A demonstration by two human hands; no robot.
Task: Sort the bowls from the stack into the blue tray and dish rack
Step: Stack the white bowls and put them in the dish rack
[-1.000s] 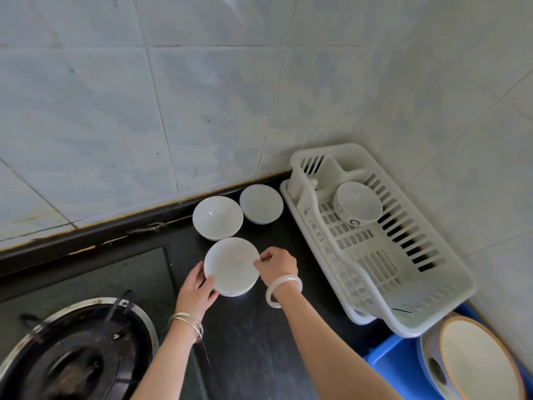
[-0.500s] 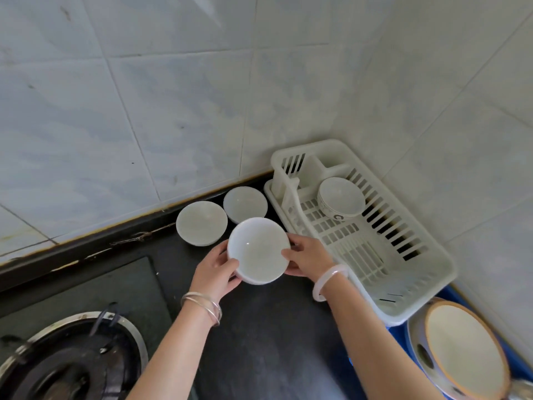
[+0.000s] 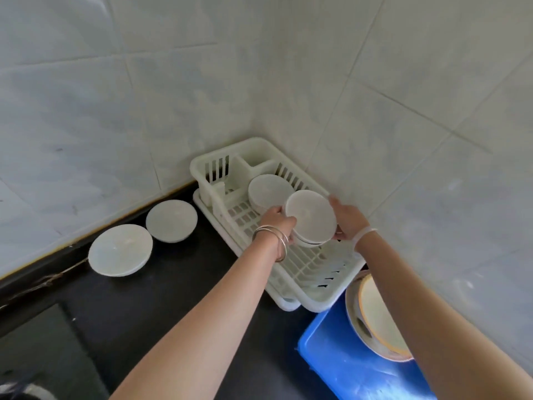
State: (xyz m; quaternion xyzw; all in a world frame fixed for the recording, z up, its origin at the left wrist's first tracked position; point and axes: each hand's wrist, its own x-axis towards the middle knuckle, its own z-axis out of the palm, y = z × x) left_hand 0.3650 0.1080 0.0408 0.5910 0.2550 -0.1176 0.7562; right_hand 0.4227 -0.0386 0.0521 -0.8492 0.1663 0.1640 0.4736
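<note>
Left grip (image 3: 275, 222) and right grip (image 3: 347, 219) clasp opposite sides of a short stack of white bowls (image 3: 311, 216), fingers curled round the rims; at least two nested, mouths up, slightly tilted. The stack sits over the slatted floor of the white dish rack (image 3: 326, 298); can't tell if it touches. Just behind it, inside the rack, stands another white bowl (image 3: 266, 187), partly hidden by the stack. Thin metal bangles (image 3: 277, 241) on left wrist, pale bracelet (image 3: 364, 234) on right. Rack sits in the tiled corner on the black desk (image 3: 161, 319). Two single white bowls on the desk left of the rack: nearer one (image 3: 171, 220), farther one (image 3: 119, 249), close together. Blue tray (image 3: 340, 370) just in front of the rack, holding a large orange-rimmed dish (image 3: 380, 321).
</note>
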